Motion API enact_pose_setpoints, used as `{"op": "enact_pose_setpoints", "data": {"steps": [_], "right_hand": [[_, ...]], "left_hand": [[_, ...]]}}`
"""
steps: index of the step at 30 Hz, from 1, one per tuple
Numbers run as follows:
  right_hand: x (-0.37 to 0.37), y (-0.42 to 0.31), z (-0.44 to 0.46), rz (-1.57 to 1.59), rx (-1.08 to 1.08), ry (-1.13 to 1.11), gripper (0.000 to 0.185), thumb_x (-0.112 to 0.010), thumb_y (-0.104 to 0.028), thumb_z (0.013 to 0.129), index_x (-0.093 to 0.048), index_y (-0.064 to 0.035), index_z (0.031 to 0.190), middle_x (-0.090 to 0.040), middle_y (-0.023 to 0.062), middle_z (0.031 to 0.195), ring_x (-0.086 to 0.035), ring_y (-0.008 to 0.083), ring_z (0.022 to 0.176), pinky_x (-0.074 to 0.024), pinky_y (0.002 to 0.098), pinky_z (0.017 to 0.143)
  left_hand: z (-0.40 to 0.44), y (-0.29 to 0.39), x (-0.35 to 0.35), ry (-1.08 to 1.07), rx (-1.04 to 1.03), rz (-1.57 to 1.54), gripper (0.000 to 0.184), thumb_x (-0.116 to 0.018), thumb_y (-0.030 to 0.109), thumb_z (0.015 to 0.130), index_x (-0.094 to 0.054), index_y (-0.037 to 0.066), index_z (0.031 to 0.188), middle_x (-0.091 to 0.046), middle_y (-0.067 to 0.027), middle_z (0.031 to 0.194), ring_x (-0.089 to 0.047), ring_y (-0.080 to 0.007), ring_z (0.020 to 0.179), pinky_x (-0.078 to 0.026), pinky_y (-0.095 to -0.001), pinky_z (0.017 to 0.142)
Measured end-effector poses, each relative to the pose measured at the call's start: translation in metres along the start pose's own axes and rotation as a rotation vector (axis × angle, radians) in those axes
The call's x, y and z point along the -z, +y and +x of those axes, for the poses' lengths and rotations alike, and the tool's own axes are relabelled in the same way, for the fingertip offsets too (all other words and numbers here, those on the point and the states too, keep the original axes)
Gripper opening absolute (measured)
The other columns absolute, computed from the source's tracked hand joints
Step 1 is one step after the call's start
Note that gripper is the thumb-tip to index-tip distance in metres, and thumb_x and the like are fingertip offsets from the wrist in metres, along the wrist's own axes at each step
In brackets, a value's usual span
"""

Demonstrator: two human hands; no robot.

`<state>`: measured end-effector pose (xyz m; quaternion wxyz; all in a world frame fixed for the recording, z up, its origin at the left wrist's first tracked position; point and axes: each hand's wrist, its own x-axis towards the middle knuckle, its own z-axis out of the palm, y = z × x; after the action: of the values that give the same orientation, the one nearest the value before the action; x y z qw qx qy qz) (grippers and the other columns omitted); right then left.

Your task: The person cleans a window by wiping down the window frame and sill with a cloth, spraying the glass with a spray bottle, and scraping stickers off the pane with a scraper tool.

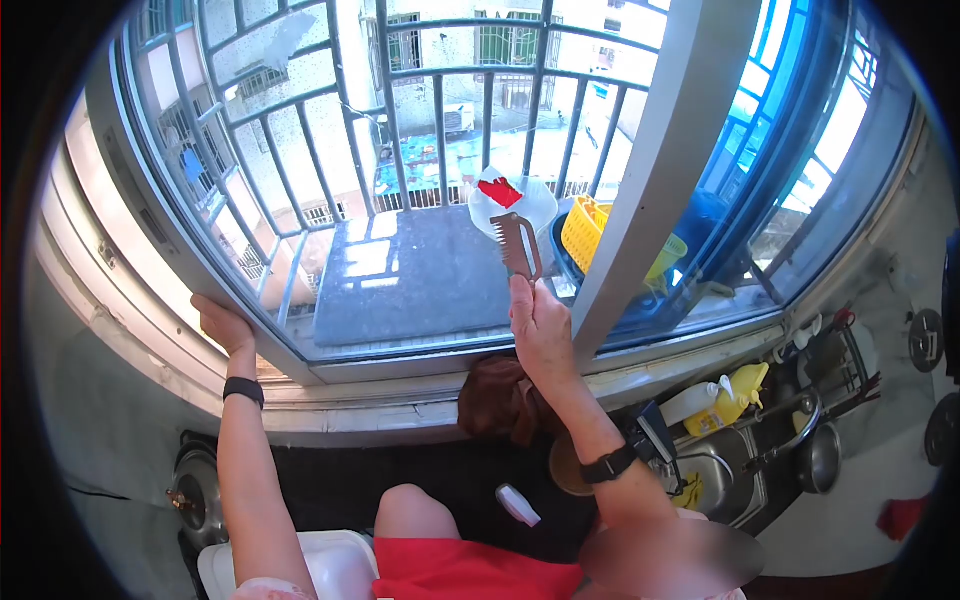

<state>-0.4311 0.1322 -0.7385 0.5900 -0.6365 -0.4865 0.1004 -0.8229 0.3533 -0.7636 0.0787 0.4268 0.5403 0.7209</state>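
My right hand (541, 325) is closed round the lower end of a brown toothed tool (516, 245), which looks like a comb or scraper and points up in front of the open window. Just beyond its tip is a translucent white bag or bowl (535, 205) with a red patch. At the left, my left hand (222, 324) rests against the window frame (190, 250), its fingers partly hidden by the frame's edge. A brown cloth or bag (492, 398) lies on the sill below my right hand.
Metal bars (440, 140) stand outside, with a grey board (415, 275) on the ledge. A yellow basket (585, 236) is right of the tool. At lower right are a sink (712, 478), a yellow bottle (735, 400) and a pan (820, 458); a kettle (203, 500) stands lower left.
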Motion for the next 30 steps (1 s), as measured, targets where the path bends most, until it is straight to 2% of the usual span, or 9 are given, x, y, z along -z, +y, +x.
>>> {"op": "enact_pose_setpoints", "data": {"steps": [1,4,7,11,14,19,22,29,30], "right_hand": [[0.001,-0.004,0.004,0.004,0.009,-0.007,0.041,-0.05,-0.033,0.1,-0.056,0.0036,0.083,-0.058,0.0264,0.067,-0.061,0.0462,0.069,-0.0444,0.0486,0.057],[0.003,-0.018,0.014,-0.083,0.071,0.005,0.045,-0.046,-0.035,0.101,-0.057,0.0024,0.08,-0.059,0.0162,0.061,-0.063,0.0305,0.058,-0.0464,0.0413,0.056],[-0.01,-0.003,0.0,0.008,0.029,0.037,0.043,-0.047,-0.035,0.101,-0.057,0.0022,0.081,-0.058,0.0171,0.061,-0.063,0.0316,0.059,-0.0466,0.0418,0.056],[-0.007,-0.001,0.008,-0.039,0.061,0.022,0.045,-0.046,-0.036,0.101,-0.057,0.0019,0.081,-0.058,0.017,0.061,-0.063,0.0316,0.059,-0.0462,0.0422,0.056],[-0.003,-0.02,0.017,0.047,0.036,0.009,0.039,-0.049,-0.031,0.1,-0.053,0.0029,0.081,-0.056,0.028,0.065,-0.059,0.0489,0.068,-0.0437,0.0504,0.056],[-0.012,0.003,0.001,0.047,0.018,-0.004,0.036,-0.05,-0.029,0.1,-0.054,0.0024,0.082,-0.056,0.0262,0.065,-0.059,0.0472,0.067,-0.0437,0.0486,0.055],[-0.005,-0.009,0.019,-0.017,0.098,0.033,0.047,-0.045,-0.036,0.101,-0.056,0.0001,0.074,-0.054,0.0109,0.054,-0.058,0.0251,0.052,-0.0445,0.0376,0.053],[-0.014,0.011,-0.004,0.015,0.037,0.011,0.047,-0.044,-0.036,0.101,-0.057,0.0,0.075,-0.054,0.0111,0.057,-0.058,0.0248,0.054,-0.044,0.0378,0.054],[-0.011,0.012,0.001,0.023,0.04,0.004,0.045,-0.045,-0.035,0.101,-0.056,0.0009,0.077,-0.055,0.0162,0.06,-0.059,0.0318,0.059,-0.0437,0.0412,0.055]], "left_hand": [[0.001,0.0,0.0,0.004,-0.003,-0.008,0.087,-0.019,0.069,0.096,-0.059,-0.006,0.115,-0.065,-0.0213,0.108,-0.061,-0.0322,0.097,-0.045,-0.0403,0.09],[-0.001,-0.001,0.001,-0.004,-0.013,-0.002,0.086,-0.019,0.069,0.096,-0.059,-0.006,0.114,-0.065,-0.0212,0.108,-0.061,-0.0324,0.097,-0.045,-0.0404,0.09],[0.001,0.0,0.0,0.004,0.005,0.008,0.088,-0.019,0.069,0.096,-0.058,-0.007,0.114,-0.064,-0.0219,0.109,-0.061,-0.0331,0.098,-0.045,-0.041,0.09],[0.001,0.003,0.001,0.003,-0.005,0.004,0.088,-0.019,0.069,0.096,-0.058,-0.008,0.115,-0.064,-0.0223,0.111,-0.06,-0.0335,0.098,-0.045,-0.0411,0.09],[-0.002,-0.002,0.005,-0.034,0.039,-0.002,0.087,-0.02,0.068,0.096,-0.058,-0.008,0.115,-0.064,-0.0224,0.112,-0.06,-0.0334,0.099,-0.045,-0.0409,0.091],[-0.002,0.01,0.0,-0.008,-0.009,-0.033,0.087,-0.02,0.068,0.096,-0.058,-0.008,0.114,-0.064,-0.0217,0.11,-0.06,-0.0327,0.097,-0.045,-0.041,0.091],[0.002,0.003,0.001,-0.017,0.019,-0.036,0.086,-0.02,0.068,0.096,-0.058,-0.007,0.114,-0.064,-0.0216,0.11,-0.06,-0.0326,0.097,-0.045,-0.0412,0.09],[-0.004,0.011,-0.002,0.021,-0.034,-0.024,0.088,-0.019,0.068,0.096,-0.059,-0.009,0.109,-0.064,-0.0215,0.108,-0.06,-0.0323,0.095,-0.044,-0.0419,0.09],[-0.001,0.008,0.0,0.013,-0.019,-0.022,0.087,-0.019,0.068,0.097,-0.059,-0.009,0.109,-0.064,-0.0216,0.108,-0.06,-0.0327,0.095,-0.044,-0.0419,0.09]]}}
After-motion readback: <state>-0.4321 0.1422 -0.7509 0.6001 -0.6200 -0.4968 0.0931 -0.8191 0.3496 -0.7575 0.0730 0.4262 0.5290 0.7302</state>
